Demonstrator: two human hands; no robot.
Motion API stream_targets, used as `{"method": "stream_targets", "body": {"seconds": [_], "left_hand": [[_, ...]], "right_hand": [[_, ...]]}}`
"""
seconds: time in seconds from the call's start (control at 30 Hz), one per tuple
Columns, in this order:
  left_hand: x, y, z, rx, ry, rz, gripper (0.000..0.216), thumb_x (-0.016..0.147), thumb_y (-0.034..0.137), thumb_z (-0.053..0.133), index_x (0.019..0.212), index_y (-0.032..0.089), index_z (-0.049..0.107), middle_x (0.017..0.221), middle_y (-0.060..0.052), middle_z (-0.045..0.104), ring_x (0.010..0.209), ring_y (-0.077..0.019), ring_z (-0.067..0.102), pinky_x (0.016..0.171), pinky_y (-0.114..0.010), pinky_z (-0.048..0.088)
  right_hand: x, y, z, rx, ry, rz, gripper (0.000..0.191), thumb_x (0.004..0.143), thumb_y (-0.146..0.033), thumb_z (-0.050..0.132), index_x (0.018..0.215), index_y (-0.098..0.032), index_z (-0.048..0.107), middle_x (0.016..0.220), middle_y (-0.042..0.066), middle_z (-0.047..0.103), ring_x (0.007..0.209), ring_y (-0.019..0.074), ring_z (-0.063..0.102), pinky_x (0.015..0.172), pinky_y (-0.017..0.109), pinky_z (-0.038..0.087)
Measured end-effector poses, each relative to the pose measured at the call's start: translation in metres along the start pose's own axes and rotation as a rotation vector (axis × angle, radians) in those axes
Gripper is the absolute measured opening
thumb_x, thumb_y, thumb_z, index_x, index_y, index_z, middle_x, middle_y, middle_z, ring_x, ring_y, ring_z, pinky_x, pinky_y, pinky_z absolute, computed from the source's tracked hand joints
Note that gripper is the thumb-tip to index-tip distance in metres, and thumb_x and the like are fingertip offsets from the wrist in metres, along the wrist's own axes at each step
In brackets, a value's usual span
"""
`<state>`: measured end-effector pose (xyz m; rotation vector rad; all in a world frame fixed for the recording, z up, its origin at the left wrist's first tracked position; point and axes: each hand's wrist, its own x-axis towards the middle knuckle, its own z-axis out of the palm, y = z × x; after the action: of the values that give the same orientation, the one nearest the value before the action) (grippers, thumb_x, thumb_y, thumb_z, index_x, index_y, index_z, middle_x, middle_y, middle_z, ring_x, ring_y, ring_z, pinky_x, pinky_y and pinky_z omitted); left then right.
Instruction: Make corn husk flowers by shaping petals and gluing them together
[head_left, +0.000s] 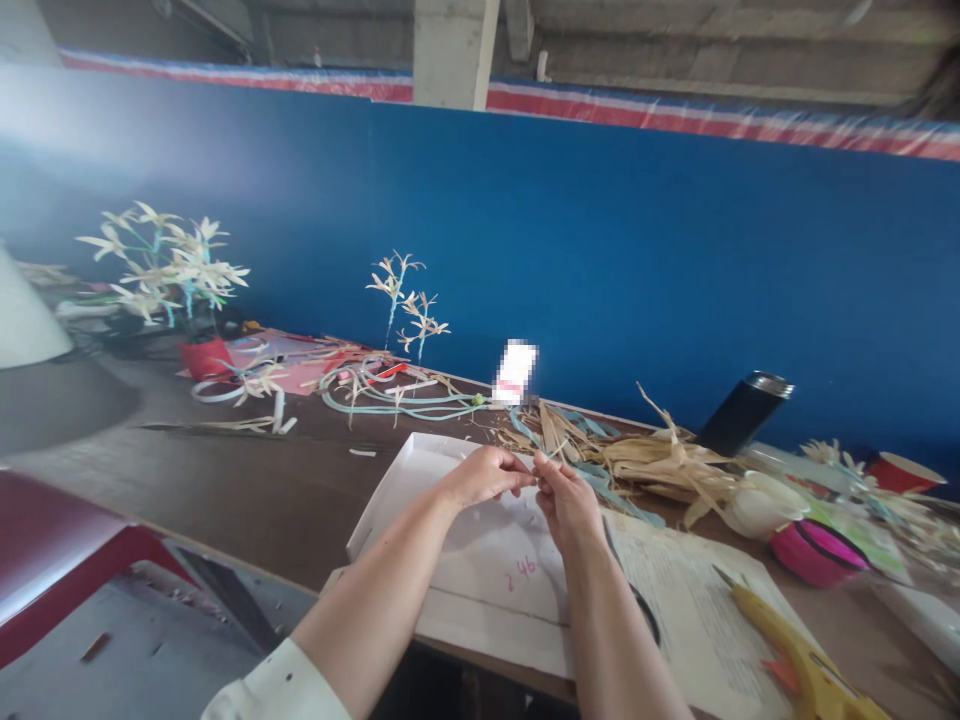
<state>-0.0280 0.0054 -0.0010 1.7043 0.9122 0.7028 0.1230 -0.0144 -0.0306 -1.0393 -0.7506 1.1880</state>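
Note:
Over a shallow white box lid point(397, 500), my left hand point(487, 475) and my right hand point(564, 495) meet with fingertips nearly touching. Each is closed in a pinch. Whatever they hold between them is too small and too covered by fingers to name. Small pale scraps and pink handwritten marks point(521, 573) show on the lid's bottom. Just beyond my right hand lies a heap of dry tan husks point(660, 460) mixed with blue-green strips. A dark curved handle point(646, 612) shows beside my right forearm, which hides part of it.
A yellow glue gun point(806, 655) lies on a printed sheet point(682, 590) at right. Beyond are a pink-and-black pouch point(817, 550) and a tilted black flask point(742, 412). Pale flowers stand in a red pot point(206, 358) at left. Blue-green cords point(405, 408) lie near the blue partition point(600, 250).

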Motion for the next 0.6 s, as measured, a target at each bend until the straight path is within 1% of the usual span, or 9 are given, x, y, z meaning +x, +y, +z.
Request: {"method": "stream_targets", "body": {"seconds": [0.17, 0.27, 0.43, 0.6], "left_hand": [[-0.0011, 0.0014, -0.0001, -0.004, 0.026, -0.022, 0.034, 0.065, 0.043, 0.065, 0.079, 0.012, 0.069, 0.064, -0.002, 0.062, 0.053, -0.0082, 0.045, 0.05, -0.021, 0.034], [-0.0008, 0.0007, 0.0005, 0.007, 0.048, -0.038, 0.034, 0.064, 0.044, 0.066, 0.077, 0.013, 0.069, 0.064, -0.002, 0.062, 0.052, -0.0087, 0.045, 0.05, -0.021, 0.034], [0.0004, -0.0007, 0.0009, 0.007, 0.117, -0.05, 0.035, 0.065, 0.045, 0.064, 0.078, 0.012, 0.068, 0.064, -0.002, 0.063, 0.05, -0.0077, 0.044, 0.05, -0.021, 0.034], [0.0, -0.0001, -0.0002, 0.005, 0.12, -0.052, 0.036, 0.066, 0.046, 0.062, 0.081, 0.013, 0.067, 0.066, -0.002, 0.063, 0.05, -0.0073, 0.043, 0.049, -0.021, 0.034]], "right_hand": [[-0.0021, -0.0024, 0.0013, 0.062, 0.032, -0.026, 0.034, 0.053, -0.04, 0.081, 0.058, -0.016, 0.057, 0.058, -0.003, 0.049, 0.044, 0.0034, 0.03, 0.035, 0.019, 0.021], [-0.0038, -0.005, 0.0021, 0.088, 0.036, -0.052, 0.032, 0.054, -0.039, 0.081, 0.062, -0.016, 0.06, 0.065, -0.002, 0.054, 0.045, 0.003, 0.03, 0.034, 0.018, 0.02], [-0.0048, -0.0073, 0.0027, 0.053, 0.034, -0.042, 0.031, 0.056, -0.041, 0.079, 0.068, -0.016, 0.066, 0.076, 0.002, 0.062, 0.046, 0.003, 0.034, 0.034, 0.019, 0.021], [-0.0042, -0.0073, 0.0023, 0.056, 0.005, -0.032, 0.03, 0.058, -0.039, 0.077, 0.075, -0.017, 0.069, 0.084, 0.004, 0.063, 0.045, 0.0033, 0.033, 0.033, 0.018, 0.022]]}}
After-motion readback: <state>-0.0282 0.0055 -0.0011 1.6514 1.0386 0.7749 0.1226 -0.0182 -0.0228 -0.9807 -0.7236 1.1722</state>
